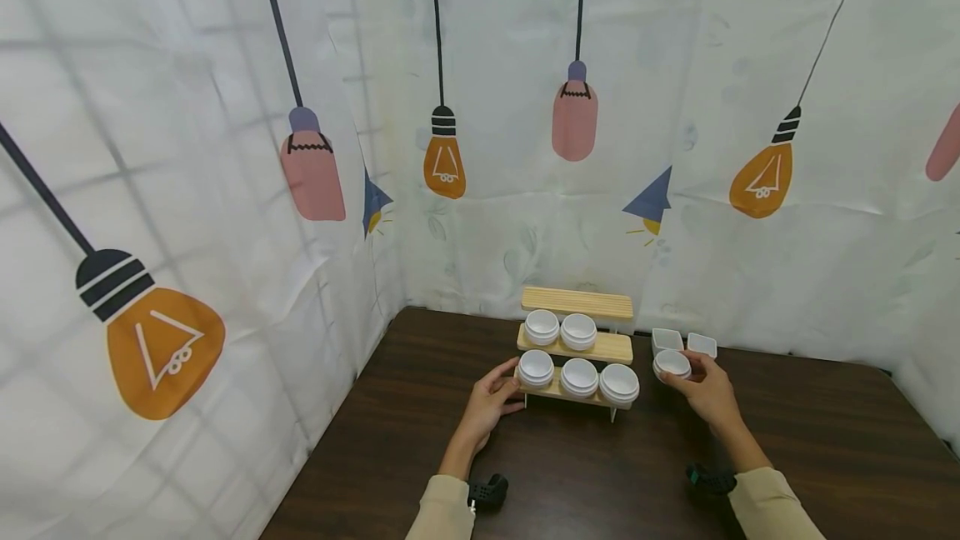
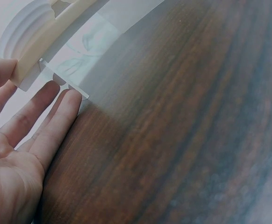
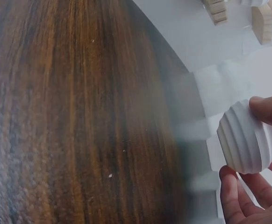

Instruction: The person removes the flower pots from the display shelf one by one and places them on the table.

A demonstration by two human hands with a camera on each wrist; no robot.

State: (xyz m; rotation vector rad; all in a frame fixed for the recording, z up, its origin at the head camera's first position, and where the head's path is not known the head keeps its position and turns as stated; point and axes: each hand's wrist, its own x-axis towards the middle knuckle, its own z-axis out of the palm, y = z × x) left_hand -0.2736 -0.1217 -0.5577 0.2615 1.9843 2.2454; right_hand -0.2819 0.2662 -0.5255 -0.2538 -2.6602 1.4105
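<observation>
A white curtain printed with hanging bulbs closes off two sides of a dark wood bench. From the head view, a stepped wooden rack stands near the back corner, its tiers rising away from the person so each row of dishes can be seen and reached from the front. Three white ribbed bowls sit on the lowest step, two on the middle one, and the top step is bare. Two square white dishes stand on the bench just right of the rack. The left hand rests against the rack's left end, thumb up by the edge of the lowest step, fingers relaxed and gripping nothing, apparently to steady it. The right hand reaches forward, fingertips curled round a ribbed bowl in front of the square dishes.

The left wrist view shows the left hand palm-up, fingers straight, their tips at the rack's clear foot, thumb touching the wooden step above.

The right wrist view shows the ribbed bowl pinched by its wall between thumb and fingertips; whether it clears the bench is unclear.
</observation>
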